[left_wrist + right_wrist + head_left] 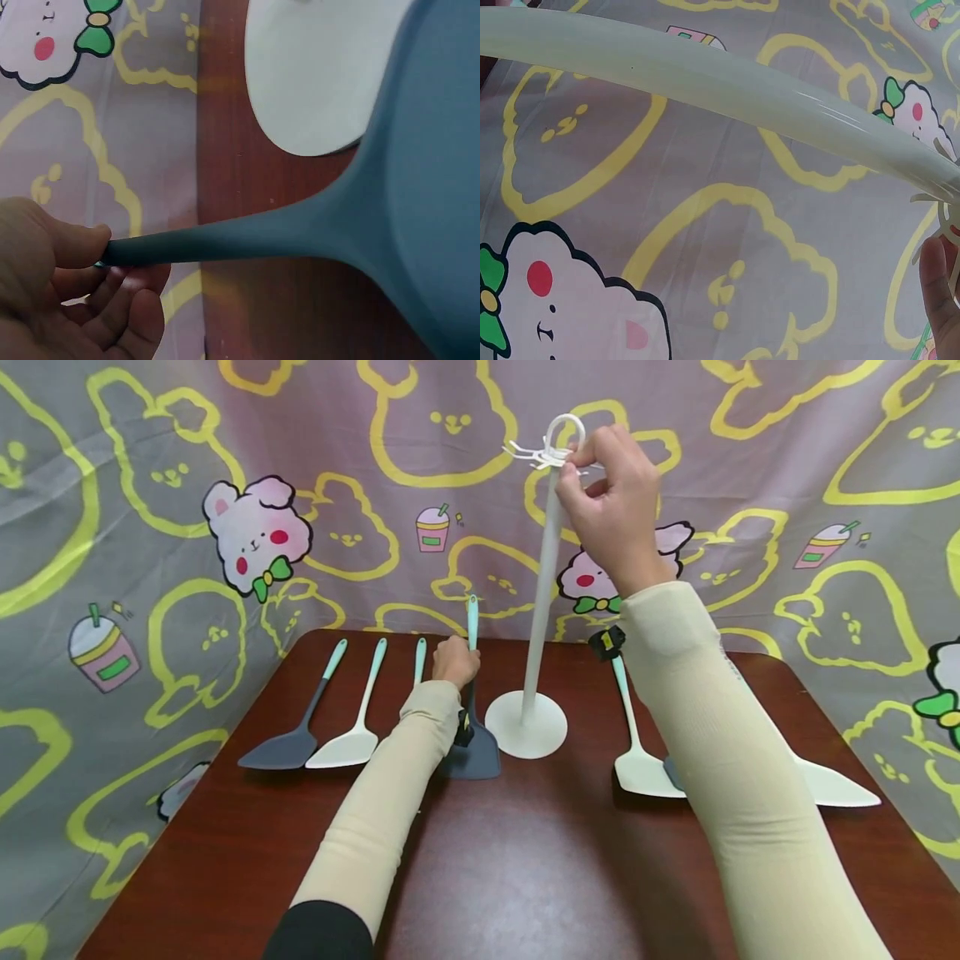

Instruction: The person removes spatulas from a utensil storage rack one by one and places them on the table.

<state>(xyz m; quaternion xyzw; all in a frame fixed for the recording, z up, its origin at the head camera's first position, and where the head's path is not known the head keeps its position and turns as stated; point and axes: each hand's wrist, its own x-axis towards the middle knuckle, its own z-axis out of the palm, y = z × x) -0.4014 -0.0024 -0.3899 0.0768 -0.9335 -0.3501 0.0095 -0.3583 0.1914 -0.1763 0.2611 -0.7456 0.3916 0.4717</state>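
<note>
My left hand (455,662) grips a dark blue-grey spatula (477,758) by its mint-tipped handle, just left of a white stand (542,585). In the left wrist view, the thumb and fingers pinch the handle, and the broad blue-grey blade (439,165) fills the right side. Up at the top of the stand, my right hand (617,497) pinches the ring of white hooks (551,456) between thumb and fingers. The right wrist view shows the pole (727,82) slanting across, with the fingers only partly visible at the right edge.
On the left of the brown table (517,877) lie a grey spatula (288,748), a white spatula (351,745) and a mint handle (421,658) partly behind my arm. At right, a white spatula (637,768) and another white blade (836,783) lie around my sleeve. A patterned curtain (337,410) hangs behind.
</note>
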